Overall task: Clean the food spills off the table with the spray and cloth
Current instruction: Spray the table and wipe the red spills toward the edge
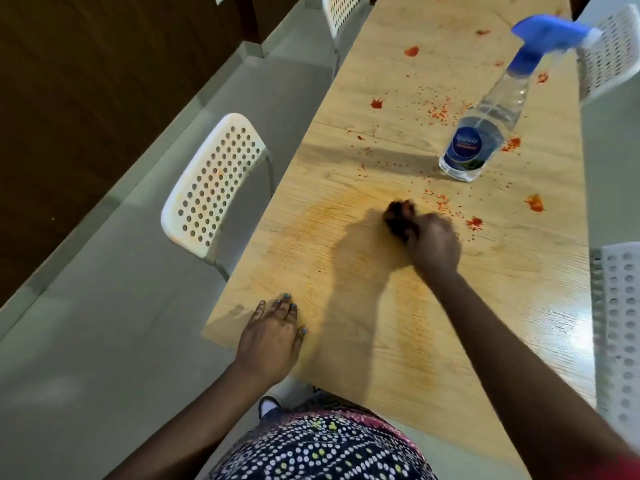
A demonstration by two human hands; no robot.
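Observation:
A long light wooden table (pixel 363 323) runs away from me. My right hand (pixel 433 245) grips a dark bunched cloth (pixel 400 218) and presses it on the tabletop; the hand looks blurred. My left hand (pixel 273 336) rests flat on the table's near left corner, fingers straight. A clear spray bottle (pixel 479 133) with a blue trigger head stands upright beyond the cloth, to the right. Red food spills (pixel 535 203) and fine red crumbs (pixel 438 112) lie scattered around and beyond the bottle. An orange smeared patch (pixel 322 220) lies left of the cloth.
A white perforated chair (pixel 211 185) stands at the table's left side, another one (pixel 343 12) farther back. More white chairs (pixel 616 327) stand along the right side. Grey floor lies to the left, with a dark wooden wall beyond.

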